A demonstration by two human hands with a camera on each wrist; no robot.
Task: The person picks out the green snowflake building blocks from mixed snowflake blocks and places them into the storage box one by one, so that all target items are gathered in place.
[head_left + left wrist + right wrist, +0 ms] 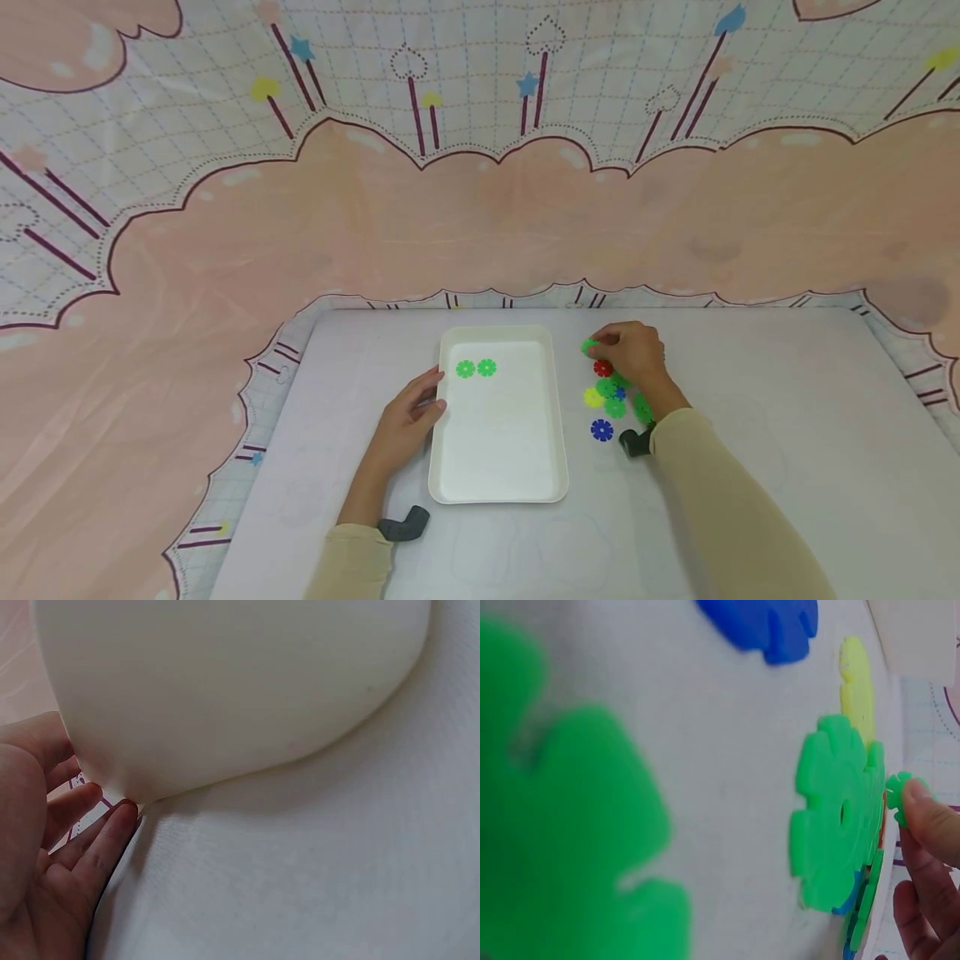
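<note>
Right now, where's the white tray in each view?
Head: white tray at table centre, two green discs inside, left hand resting on its left edge.
Left wrist: tray's rounded corner fills the top, fingers touching it.
Right wrist: only a sliver of tray at top right.
Shared landmark: the tray's white rim.

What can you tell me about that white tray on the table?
The white tray is a shallow rectangle with rounded corners and a low raised rim; it looks like smooth plastic. It lies flat on the table, long side running away from the person. Two green flower-shaped discs lie side by side near its far end; the rest of its floor is bare. The left hand rests against its left rim, fingertips touching the edge.
</note>
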